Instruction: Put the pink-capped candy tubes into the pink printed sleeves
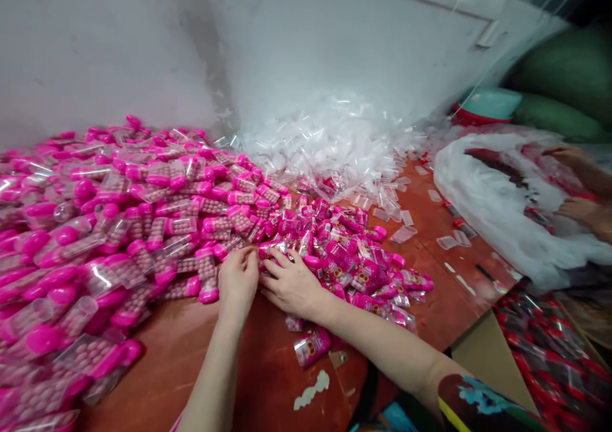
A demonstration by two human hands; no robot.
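In the head view, my left hand is closed, its thumb and fingertips pinched at the end of a pink-wrapped candy bottle. My right hand lies beside it, palm down with fingers apart, fingertips touching the same bottle. Part of the bottle is hidden by the fingers. To the right of my hands is a heap of candy bottles in printed pink wrappers. A much larger heap of unwrapped clear bottles with pink caps, filled with pale pink balls, spreads to the left.
Clear plastic sleeves are piled against the wall, some scattered on the red-brown table. At right, another person's hands are at a white plastic bag. Red and dark packages lie below the table's right edge.
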